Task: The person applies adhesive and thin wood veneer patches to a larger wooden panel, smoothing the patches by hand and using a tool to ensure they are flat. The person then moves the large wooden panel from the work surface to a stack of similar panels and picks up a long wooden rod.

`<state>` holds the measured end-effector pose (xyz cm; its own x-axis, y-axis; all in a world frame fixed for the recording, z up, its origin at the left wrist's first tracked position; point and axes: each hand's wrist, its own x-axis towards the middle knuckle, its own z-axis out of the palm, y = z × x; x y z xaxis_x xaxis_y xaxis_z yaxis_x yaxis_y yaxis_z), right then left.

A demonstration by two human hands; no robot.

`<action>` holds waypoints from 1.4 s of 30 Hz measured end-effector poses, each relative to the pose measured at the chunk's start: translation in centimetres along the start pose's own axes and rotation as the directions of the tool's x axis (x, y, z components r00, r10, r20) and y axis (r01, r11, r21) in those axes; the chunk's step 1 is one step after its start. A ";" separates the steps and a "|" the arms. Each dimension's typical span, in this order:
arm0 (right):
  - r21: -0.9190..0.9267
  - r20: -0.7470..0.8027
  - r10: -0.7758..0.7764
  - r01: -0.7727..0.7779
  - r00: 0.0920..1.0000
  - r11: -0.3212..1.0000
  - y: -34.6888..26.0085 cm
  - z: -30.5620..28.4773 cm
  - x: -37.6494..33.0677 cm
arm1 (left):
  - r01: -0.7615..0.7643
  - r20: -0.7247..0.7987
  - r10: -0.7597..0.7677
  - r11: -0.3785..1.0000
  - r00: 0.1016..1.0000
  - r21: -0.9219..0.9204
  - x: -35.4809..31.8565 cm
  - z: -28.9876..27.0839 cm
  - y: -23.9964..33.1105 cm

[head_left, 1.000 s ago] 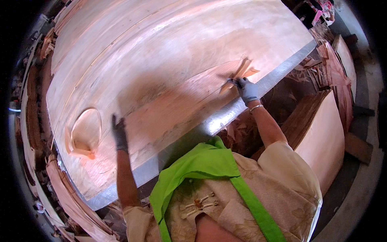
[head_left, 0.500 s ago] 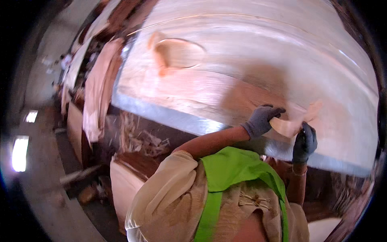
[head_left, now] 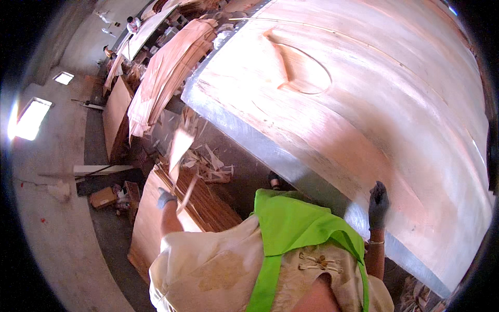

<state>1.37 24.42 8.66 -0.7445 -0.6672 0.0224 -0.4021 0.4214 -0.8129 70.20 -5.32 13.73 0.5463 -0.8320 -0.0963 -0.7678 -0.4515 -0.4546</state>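
Observation:
My left hand (head_left: 166,199), in a grey glove, is stretched out over a stack of thin wood veneer sheets (head_left: 202,203). Its fingers look loosened and apart. Just beyond them a pale strip of veneer (head_left: 180,148) and a narrower strip (head_left: 187,193) hang in the air, apparently free of the hand. My right hand (head_left: 379,205), in a dark grey glove, is raised over the near edge of the large veneer sheet (head_left: 332,127) on the table. Its fingers are bunched together, with nothing visible in them.
A curled veneer piece (head_left: 280,60) lies by a rounded hole in the sheet. The metal table edge (head_left: 249,132) runs diagonally. Veneer scraps (head_left: 210,164) litter the floor. More veneer sheets (head_left: 166,67) are piled at the far left. Another person (head_left: 133,25) is in the distance.
Both hands held a veneer piece over the table; now they are apart. My left hand has swung left beyond the table, with strips flying near it. The view has turned too.

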 end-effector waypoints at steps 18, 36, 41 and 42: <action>-0.651 -0.049 -0.327 0.218 0.944 0.727 -7.5 23.5 15.0 | -0.957 -0.339 0.933 -0.017 -0.119 0.291 7.8 -13.4 44.4; -0.676 -0.073 -0.277 0.157 0.958 0.720 -7.8 23.7 15.1 | -0.977 -0.607 0.766 0.148 0.212 -0.154 10.8 -20.2 39.4; -0.632 -0.112 -0.337 0.194 0.935 0.750 -8.2 23.7 15.9 | -0.946 -0.694 0.716 -0.167 0.077 -0.277 -0.2 -25.3 53.2; -0.612 -0.123 -0.352 0.208 0.928 0.763 -8.3 23.7 15.9 | -0.932 -0.688 0.695 -0.075 0.206 -0.355 -0.2 -25.5 55.9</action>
<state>5.53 -4.25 1.99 -0.6150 -0.6918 0.3783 -0.7879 0.5587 -0.2591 18.61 -38.60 10.85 -0.6517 -0.7074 0.2736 -0.5706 0.6949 0.4377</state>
